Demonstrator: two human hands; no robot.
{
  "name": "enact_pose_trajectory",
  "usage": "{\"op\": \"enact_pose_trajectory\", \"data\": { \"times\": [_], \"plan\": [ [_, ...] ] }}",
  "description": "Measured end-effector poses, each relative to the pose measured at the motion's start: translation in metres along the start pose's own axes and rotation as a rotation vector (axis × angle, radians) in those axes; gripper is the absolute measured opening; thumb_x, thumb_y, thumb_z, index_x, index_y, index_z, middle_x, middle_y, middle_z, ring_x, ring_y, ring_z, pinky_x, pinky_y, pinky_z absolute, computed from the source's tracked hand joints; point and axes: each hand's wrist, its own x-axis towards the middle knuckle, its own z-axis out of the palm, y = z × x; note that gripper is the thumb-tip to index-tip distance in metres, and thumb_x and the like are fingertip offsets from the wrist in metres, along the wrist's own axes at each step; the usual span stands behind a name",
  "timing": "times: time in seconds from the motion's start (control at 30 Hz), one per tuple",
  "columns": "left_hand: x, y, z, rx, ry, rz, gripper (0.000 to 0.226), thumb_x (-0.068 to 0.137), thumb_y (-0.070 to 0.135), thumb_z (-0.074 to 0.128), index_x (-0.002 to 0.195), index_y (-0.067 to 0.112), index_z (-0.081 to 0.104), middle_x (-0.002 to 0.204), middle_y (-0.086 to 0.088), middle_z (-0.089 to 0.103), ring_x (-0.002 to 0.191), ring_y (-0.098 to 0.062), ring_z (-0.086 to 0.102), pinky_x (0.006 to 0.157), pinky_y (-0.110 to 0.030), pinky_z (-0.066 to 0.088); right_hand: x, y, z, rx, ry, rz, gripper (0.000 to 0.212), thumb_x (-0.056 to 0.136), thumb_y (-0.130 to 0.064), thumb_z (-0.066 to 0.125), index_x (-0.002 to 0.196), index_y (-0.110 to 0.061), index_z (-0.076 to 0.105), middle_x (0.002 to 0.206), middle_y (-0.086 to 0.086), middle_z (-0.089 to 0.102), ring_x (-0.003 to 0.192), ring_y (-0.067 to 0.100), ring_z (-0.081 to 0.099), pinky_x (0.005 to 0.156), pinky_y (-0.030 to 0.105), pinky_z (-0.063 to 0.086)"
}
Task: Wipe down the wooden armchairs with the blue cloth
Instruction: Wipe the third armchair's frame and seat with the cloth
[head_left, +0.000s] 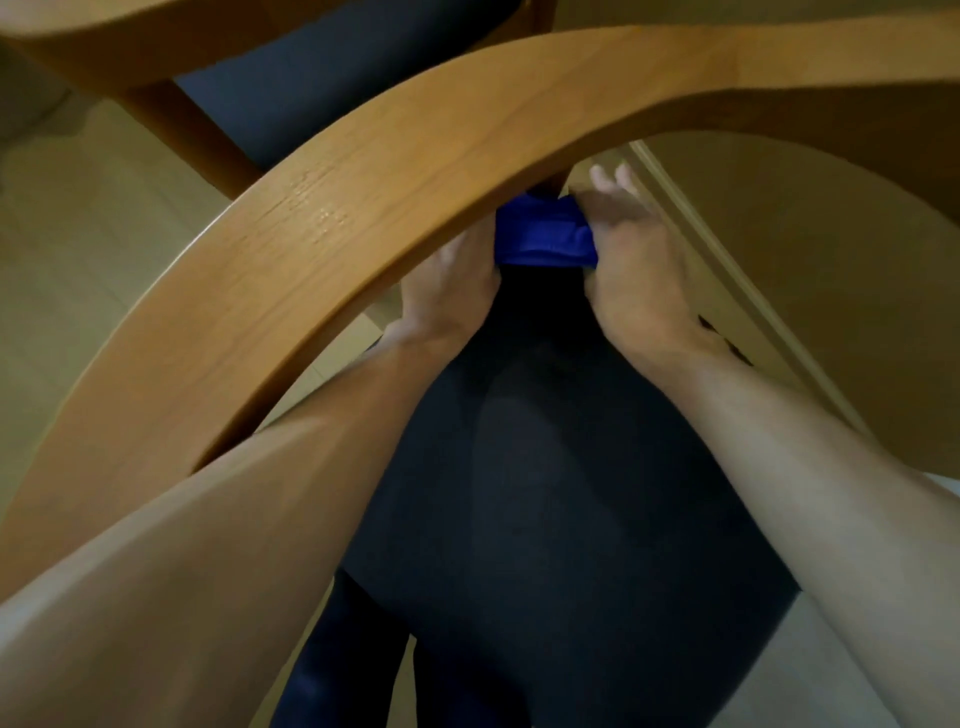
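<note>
Hands both clenched on blue cloth: your left hand and right hand stretched it taut under near armchair rail, likely for wiping hidden upright.

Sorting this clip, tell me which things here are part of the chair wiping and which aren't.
Part of the job:
blue cloth
wooden armrest
left hand
right hand
second wooden chair

Not part of it:
floor
dark trousers
</note>
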Motion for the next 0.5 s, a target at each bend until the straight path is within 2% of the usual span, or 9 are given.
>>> {"op": "enact_pose_trajectory", "data": {
  "times": [0.07, 0.1, 0.2, 0.3, 0.4, 0.5],
  "plan": [
    [-0.001, -0.008, 0.006, -0.024, 0.049, 0.072, 0.045, 0.094, 0.01, 0.048, 0.139, 0.017, 0.045, 0.132, -0.003, 0.056, 0.122, -0.02, 0.053, 0.102, -0.031, 0.041, -0.003, -0.002, 0.016, 0.022, -0.063, 0.046, 0.057, 0.093, 0.009, 0.046, 0.144, -0.017, 0.042, 0.157, 0.008, 0.033, 0.15, 0.027, 0.016, 0.117, 0.034, 0.025],
    [-0.005, -0.01, 0.007, -0.054, 0.065, 0.07, 0.051, 0.091, 0.007, 0.051, 0.14, 0.019, 0.046, 0.136, 0.0, 0.054, 0.125, -0.017, 0.05, 0.105, -0.026, 0.038, -0.005, -0.005, 0.022, 0.019, -0.065, 0.065, 0.059, 0.092, 0.008, 0.049, 0.146, -0.016, 0.041, 0.156, 0.007, 0.035, 0.15, 0.026, 0.018, 0.119, 0.033, 0.022],
    [-0.028, -0.011, 0.002, -0.154, 0.069, -0.018, 0.058, 0.083, -0.003, 0.059, 0.137, 0.02, 0.053, 0.139, 0.001, 0.054, 0.129, -0.016, 0.048, 0.102, -0.017, 0.03, -0.022, -0.014, 0.029, 0.004, -0.051, 0.073, 0.069, 0.087, 0.008, 0.057, 0.15, -0.013, 0.038, 0.156, 0.005, 0.037, 0.148, 0.021, 0.023, 0.118, 0.025, 0.015],
    [-0.071, -0.016, -0.013, -0.184, -0.065, -0.059, 0.064, 0.081, -0.003, 0.064, 0.139, 0.023, 0.05, 0.147, 0.004, 0.045, 0.141, -0.013, 0.03, 0.111, -0.022, 0.016, -0.061, -0.029, 0.025, 0.054, -0.116, -0.005, 0.067, 0.082, 0.008, 0.06, 0.146, -0.007, 0.045, 0.152, 0.008, 0.044, 0.145, 0.02, 0.031, 0.115, 0.02, 0.014],
    [-0.114, -0.025, -0.028, -0.079, -0.221, -0.062, 0.063, 0.085, 0.011, 0.067, 0.14, 0.032, 0.046, 0.149, 0.012, 0.04, 0.144, -0.008, 0.022, 0.114, -0.034, 0.023, -0.099, -0.041, 0.021, 0.06, -0.236, -0.071, 0.065, 0.079, -0.003, 0.066, 0.142, -0.009, 0.05, 0.147, 0.005, 0.051, 0.142, 0.019, 0.036, 0.114, 0.026, 0.03],
    [-0.131, -0.023, -0.045, -0.007, -0.345, -0.08, 0.066, 0.083, 0.013, 0.067, 0.14, 0.036, 0.042, 0.147, 0.012, 0.043, 0.139, -0.012, 0.033, 0.106, -0.037, 0.037, -0.104, -0.045, 0.007, 0.064, -0.375, -0.113, 0.065, 0.081, -0.014, 0.065, 0.144, -0.017, 0.049, 0.148, -0.001, 0.05, 0.141, 0.013, 0.037, 0.112, 0.032, 0.039]
  ]
}}
